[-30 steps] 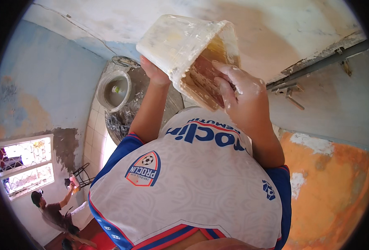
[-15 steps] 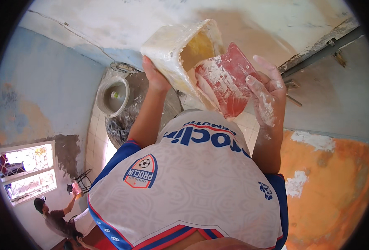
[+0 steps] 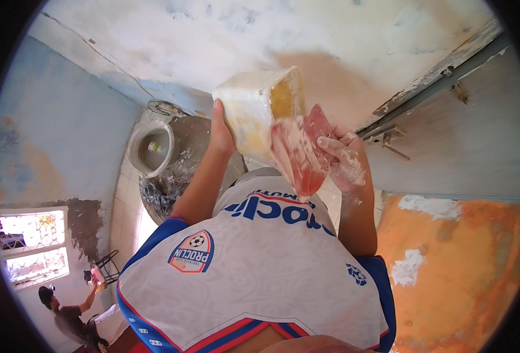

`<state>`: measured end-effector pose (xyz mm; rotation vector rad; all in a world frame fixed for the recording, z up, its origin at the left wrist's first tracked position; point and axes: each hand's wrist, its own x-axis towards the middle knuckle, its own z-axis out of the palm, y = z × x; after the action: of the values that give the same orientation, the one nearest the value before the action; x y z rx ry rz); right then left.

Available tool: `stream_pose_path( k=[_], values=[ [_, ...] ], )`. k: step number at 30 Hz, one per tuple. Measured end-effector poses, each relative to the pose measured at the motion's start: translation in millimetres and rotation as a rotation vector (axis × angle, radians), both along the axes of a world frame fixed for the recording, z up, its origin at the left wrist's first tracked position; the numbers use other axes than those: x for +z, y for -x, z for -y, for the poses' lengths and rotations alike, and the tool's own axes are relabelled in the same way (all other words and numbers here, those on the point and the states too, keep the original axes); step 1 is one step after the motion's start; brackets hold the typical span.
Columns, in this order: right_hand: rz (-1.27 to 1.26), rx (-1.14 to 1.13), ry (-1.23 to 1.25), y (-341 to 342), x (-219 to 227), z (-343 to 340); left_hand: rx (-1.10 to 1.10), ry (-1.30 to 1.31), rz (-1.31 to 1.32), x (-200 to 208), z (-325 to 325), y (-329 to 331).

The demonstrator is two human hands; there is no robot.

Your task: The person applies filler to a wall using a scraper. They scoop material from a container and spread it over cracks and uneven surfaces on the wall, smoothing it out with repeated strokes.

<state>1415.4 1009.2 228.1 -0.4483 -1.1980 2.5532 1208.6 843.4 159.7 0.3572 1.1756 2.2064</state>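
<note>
A pale, squarish plastic tub [image 3: 242,112], smeared with plaster, lies tipped with its open mouth toward the right. Around its left side my left hand [image 3: 221,130] is closed, gripping it. My right hand [image 3: 345,156], whitened with plaster, pinches a red plastic plastering spreader [image 3: 306,150]. Whitish paste coats much of the spreader's face. Its left edge overlaps the tub's rim; whether they touch I cannot tell. The tub's inside shows yellow, and how much paste it holds is hidden.
On a dark round surface [image 3: 192,141] at left stands a white bucket [image 3: 151,149]. A patched wall [image 3: 224,35] rises ahead. At right is a grey door [image 3: 448,129] with a handle [image 3: 389,138]. Another person [image 3: 74,317] works at lower left near a window [image 3: 33,241].
Both hands have come lower and nearer my body with the tub and spreader. The spreader has turned somewhat and sits slightly farther left.
</note>
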Motion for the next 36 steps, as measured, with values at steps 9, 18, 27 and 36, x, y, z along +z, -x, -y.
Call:
stream_pose_path(
  k=[9,18,27,36],
  values=[
    [-0.178,-0.317,0.224,-5,38,2,-0.019,-0.078,0.222,-24,-7,-4],
    [-0.172,-0.715,-0.792,-4,71,-22,-0.093,-0.114,0.293,-36,12,-5],
    [-0.156,-1.373,-2.363,74,119,-70,-0.063,-0.124,0.341,-54,32,2],
    [-0.060,-1.247,-2.806,102,97,-103,0.004,-0.119,0.316,-60,44,12]
  ],
)
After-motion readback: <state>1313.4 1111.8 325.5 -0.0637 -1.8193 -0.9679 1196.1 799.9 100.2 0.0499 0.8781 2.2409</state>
